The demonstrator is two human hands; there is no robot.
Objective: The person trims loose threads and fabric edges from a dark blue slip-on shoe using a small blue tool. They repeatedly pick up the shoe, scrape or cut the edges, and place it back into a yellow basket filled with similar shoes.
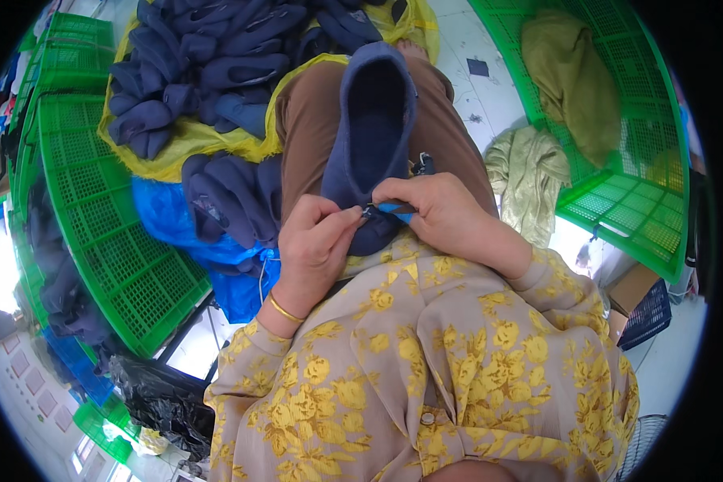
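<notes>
A navy felt-like slipper (340,153) lies across my lap, its opening facing up and one end pointing away from me. At its near end, my left hand (317,241) pinches the edge with thumb and forefinger, beside a small dark bit. My right hand (438,210) is closed around a small tool (397,208) with blue on it, held against the same spot. A dark metal-looking piece sticks up beyond the right hand; whether it belongs to the tool I cannot tell. Both hands nearly meet there, and the tool's working tip is mostly hidden.
Several similar navy slippers (217,60) are heaped on a yellow sack (169,166) ahead left, more on a blue bag (165,201). Green plastic crates (96,209) flank me on the left, another green crate (643,213) on the right. A greenish cloth (530,165) hangs by it.
</notes>
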